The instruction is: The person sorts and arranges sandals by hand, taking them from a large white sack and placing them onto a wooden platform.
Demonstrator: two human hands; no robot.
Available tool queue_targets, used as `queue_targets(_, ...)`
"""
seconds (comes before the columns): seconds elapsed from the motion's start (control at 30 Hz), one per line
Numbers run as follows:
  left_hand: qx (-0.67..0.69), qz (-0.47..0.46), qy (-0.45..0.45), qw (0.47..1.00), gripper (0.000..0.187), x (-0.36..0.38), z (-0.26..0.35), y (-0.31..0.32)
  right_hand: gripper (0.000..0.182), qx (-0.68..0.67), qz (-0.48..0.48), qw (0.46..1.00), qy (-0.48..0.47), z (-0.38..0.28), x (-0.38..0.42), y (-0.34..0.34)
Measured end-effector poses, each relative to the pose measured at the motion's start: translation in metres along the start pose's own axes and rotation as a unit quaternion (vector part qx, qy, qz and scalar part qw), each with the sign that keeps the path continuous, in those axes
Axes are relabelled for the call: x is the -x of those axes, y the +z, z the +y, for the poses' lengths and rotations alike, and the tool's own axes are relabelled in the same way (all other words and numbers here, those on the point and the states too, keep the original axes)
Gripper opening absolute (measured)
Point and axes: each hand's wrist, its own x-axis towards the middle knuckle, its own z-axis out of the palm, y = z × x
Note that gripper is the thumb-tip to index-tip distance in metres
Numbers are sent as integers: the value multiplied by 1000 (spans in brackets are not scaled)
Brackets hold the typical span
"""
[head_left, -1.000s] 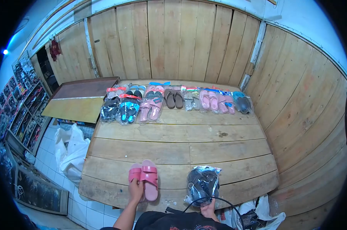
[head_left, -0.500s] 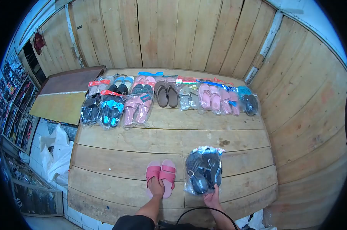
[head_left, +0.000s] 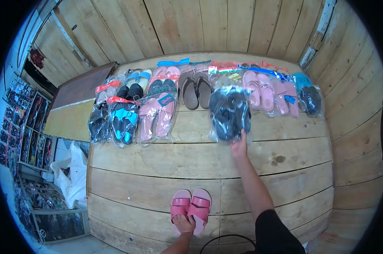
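A pair of pink slide sandals [head_left: 201, 211] lies side by side near the front of the wooden platform. My left hand [head_left: 184, 223] grips them at the heel end, its fingers partly hidden between the soles. Farther out, my right hand [head_left: 239, 147] pinches the lower edge of a clear plastic bag of black sandals [head_left: 228, 115]. The bag is slightly blurred and covers part of the grey sandals behind it. Just left of it stand brown flip-flops [head_left: 190, 91], unbagged.
Bagged footwear lines the back of the platform [head_left: 157, 158], including pink slides [head_left: 157, 116], black-and-blue sandals [head_left: 123, 120] and light pink slippers [head_left: 259, 91]. A brown and yellow board [head_left: 71, 116] and a white sack [head_left: 75, 173] are at left. Wooden walls [head_left: 212, 25] enclose the back and right.
My right hand has carried the bagged black sandals forward from the front right to the back row. My left hand stays on the pink slides. The view has shifted.
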Motion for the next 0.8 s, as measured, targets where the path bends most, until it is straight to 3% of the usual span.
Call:
queue_targets(0.1,10,-3,4,1000,33,3,-4,4,47,8,-4,1000,-2,3,-62,3)
queue_targets(0.2,9,18,23,1000,32,4,-7,7,53,5,72,997,4,7,-87,-1)
queue_targets(0.27,25,-8,9,1000,32,5,-7,4,60,126,133,983,9,2,-76,2)
queue_targets(0.4,25,-17,11,999,31,4,-6,4,61,278,141,949,38,-8,-36,-12)
queue_targets(0.47,-6,2,27,1000,31,6,-9,9,51,325,98,940,-27,1,4,-33)
queue_targets(0.53,-39,21,40,998,31,9,-6,7,32,420,37,893,-158,21,52,-69)
queue_targets(0.6,-2,13,31,999,32,2,-1,0,22,641,-33,694,-326,36,130,-72)
queue_targets(0.73,2,12,25,1000,33,2,-2,2,36,662,-95,685,-288,82,290,-68)
queue_targets(0.8,-9,11,25,1000,33,4,-3,3,41,671,-51,691,-264,101,355,-59)
